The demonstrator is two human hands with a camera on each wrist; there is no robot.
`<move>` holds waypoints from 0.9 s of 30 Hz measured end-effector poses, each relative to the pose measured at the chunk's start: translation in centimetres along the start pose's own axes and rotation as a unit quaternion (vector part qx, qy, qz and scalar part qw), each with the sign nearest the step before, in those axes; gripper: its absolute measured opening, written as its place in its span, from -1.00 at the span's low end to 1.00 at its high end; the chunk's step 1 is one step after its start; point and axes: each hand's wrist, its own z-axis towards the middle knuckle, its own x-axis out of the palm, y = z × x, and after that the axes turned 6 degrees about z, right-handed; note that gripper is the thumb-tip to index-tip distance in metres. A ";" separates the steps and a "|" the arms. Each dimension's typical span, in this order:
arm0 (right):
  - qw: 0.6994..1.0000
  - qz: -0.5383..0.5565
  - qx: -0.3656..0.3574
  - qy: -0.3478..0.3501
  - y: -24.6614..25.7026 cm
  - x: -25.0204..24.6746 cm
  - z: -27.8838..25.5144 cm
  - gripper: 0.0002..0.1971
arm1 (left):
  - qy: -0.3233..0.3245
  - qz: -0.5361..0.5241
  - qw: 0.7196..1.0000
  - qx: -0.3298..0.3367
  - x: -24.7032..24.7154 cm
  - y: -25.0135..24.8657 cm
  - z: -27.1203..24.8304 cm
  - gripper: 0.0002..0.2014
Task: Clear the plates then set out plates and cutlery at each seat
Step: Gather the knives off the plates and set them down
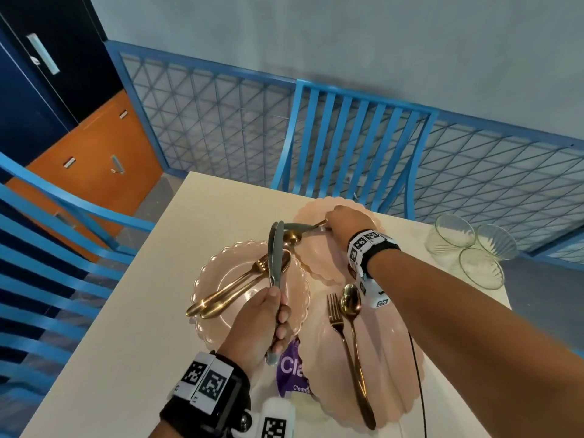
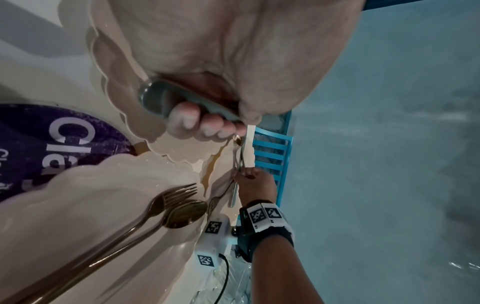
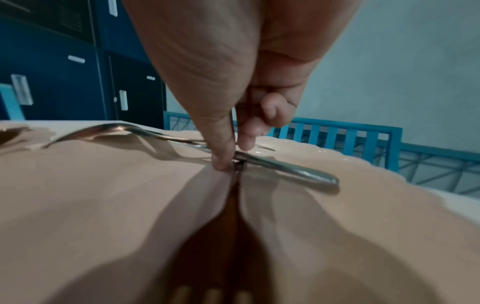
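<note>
Left hand (image 1: 256,324) grips two steel knives (image 1: 274,254) upright by their handles; beyond them, right hand (image 1: 347,226) pinches cutlery handles (image 3: 259,162) on the far pink plate (image 1: 319,260).

We see three glass bowls (image 1: 471,251) clustered at the bench's (image 1: 132,311) far right corner, and a purple packet (image 1: 292,371) lying partly under the plates. Blue slatted chairs (image 1: 357,147) stand around it, a blue lattice railing (image 1: 215,121) behind, dark cabinets (image 1: 38,90) at left.
</note>
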 end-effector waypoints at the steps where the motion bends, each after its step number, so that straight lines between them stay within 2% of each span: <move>1: 1.000 -0.010 -0.010 0.011 -0.1 -0.2 0.0 -0.77 | -0.004 0.000 1.000 -0.001 0.0 -0.1 -0.1 -0.71; 5: 0.996 -0.059 -0.035 0.059 -0.3 -0.9 -0.6 -0.75 | -0.019 -0.006 1.000 0.007 0.1 -0.1 -0.4 -0.72; 10: 0.988 -0.118 -0.060 0.085 -0.6 -3.2 -2.6 -0.74 | -0.018 -0.017 1.000 0.009 0.5 0.0 -0.9 -0.74; 14: 0.983 -0.146 -0.040 0.103 -1.8 -4.7 -5.7 -0.79 | -0.014 -0.015 1.000 0.002 0.8 0.1 -1.4 -0.74; 17: 0.986 -0.123 -0.016 0.108 -3.6 -5.1 -9.4 -0.77 | -0.012 -0.019 1.000 -0.007 1.1 -0.1 -2.3 -0.73; 19: 0.993 -0.042 0.026 0.103 -4.5 -5.2 -12.4 -0.79 | -0.010 -0.011 1.000 -0.005 1.4 -0.4 -3.0 -0.73; 21: 0.987 0.118 0.070 0.090 -4.3 -4.8 -15.9 -0.86 | -0.004 -0.002 1.000 -0.002 1.8 -0.7 -3.7 -0.73; 22: 0.970 0.216 0.084 0.079 -3.7 -4.6 -17.8 -0.90 | -0.001 0.003 1.000 -0.004 2.1 -0.7 -4.2 -0.72; 24: 0.911 0.397 0.090 0.065 -1.2 -4.1 -21.5 -0.83 | 0.012 0.000 1.000 -0.019 2.5 -0.7 -5.2 -0.72; 25: 0.880 0.463 0.087 0.063 0.4 -3.8 -23.0 -0.78 | 0.021 -0.012 0.999 -0.029 2.7 -0.6 -5.8 -0.73; 27: 0.838 0.537 0.079 0.053 3.7 -3.3 -25.3 -0.73 | 0.034 -0.010 0.999 -0.042 2.8 0.0 -6.7 -0.72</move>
